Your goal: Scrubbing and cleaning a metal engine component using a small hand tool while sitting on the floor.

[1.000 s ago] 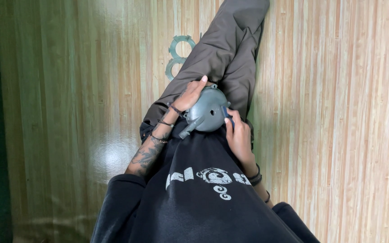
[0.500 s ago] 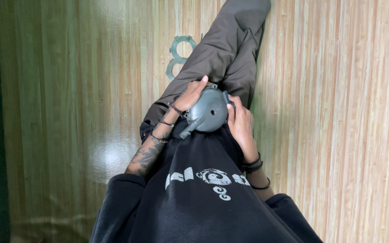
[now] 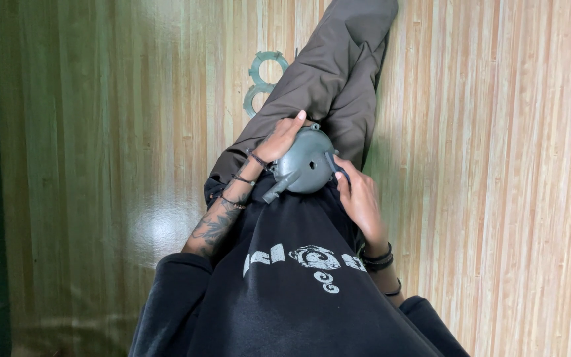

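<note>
Grip tip: keep left hand curled over grey round housing, right hand fingers pressed against its edge, steadied on lap.

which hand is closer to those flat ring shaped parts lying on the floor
Left. The left hand rests on the round grey housing just below the flat ring parts; the right hand grips the housing's far side, lower down.

The scene is evenly and fairly brightly lit. A soft white glare is seen on the glossy wooden floor. The left edge is darkened. Focus is sharp throughout.
</note>
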